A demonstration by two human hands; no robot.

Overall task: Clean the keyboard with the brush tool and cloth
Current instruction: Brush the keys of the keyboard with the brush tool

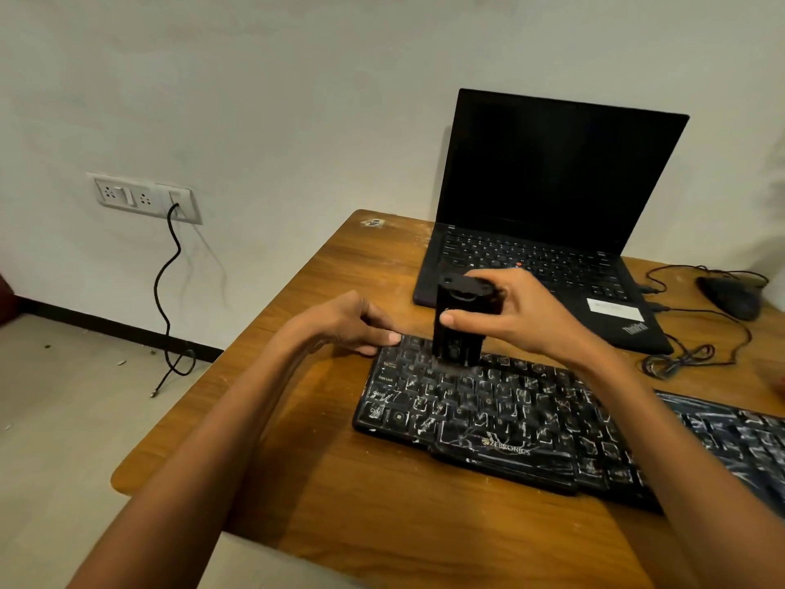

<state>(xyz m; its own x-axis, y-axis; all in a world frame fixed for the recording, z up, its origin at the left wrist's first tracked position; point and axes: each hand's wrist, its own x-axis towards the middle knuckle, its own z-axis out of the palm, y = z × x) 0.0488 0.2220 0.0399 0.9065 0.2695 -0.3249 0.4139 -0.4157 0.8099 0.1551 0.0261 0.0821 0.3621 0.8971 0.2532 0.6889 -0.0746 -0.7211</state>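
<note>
Black brush [461, 329] upright in right hand [526, 316].

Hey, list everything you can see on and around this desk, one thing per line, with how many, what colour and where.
keyboard: one, black with white smears, on the table's near side
brush tool: one, black, upright on the keyboard's far-left keys
laptop: one, black, open with a dark screen, at the table's far side
mouse: one, black, on the table right of the laptop
cable: one, black, loosely coiled on the table near the mouse
table: one, brown wood, under all of these
socket panel: one, white, on the wall at left
wall cord: one, black, hanging from the socket panel to the floor
left hand: one, rests at the keyboard's far-left corner
right hand: one, grips the brush tool
</note>
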